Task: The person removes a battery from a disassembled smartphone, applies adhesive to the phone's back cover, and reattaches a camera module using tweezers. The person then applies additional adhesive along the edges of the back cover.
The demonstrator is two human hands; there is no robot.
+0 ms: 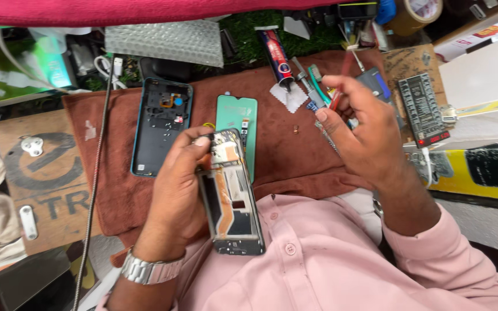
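Bright, even daylight fills the scene, with only soft, faint shadows. The opened phone (230, 193) in the left hand (174, 190) is sharp, with mild glare on its metal frame. The right hand (361, 129) is slightly motion-blurred. Wide-lens bending stretches the edges.

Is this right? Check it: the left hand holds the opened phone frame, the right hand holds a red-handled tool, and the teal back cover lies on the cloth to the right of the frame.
One detail is wrong. In the head view the teal back cover lies on the brown cloth to the left of the phone frame, not the right. The rest stands: the left hand holds the frame, and the right hand holds a red-handled tool.
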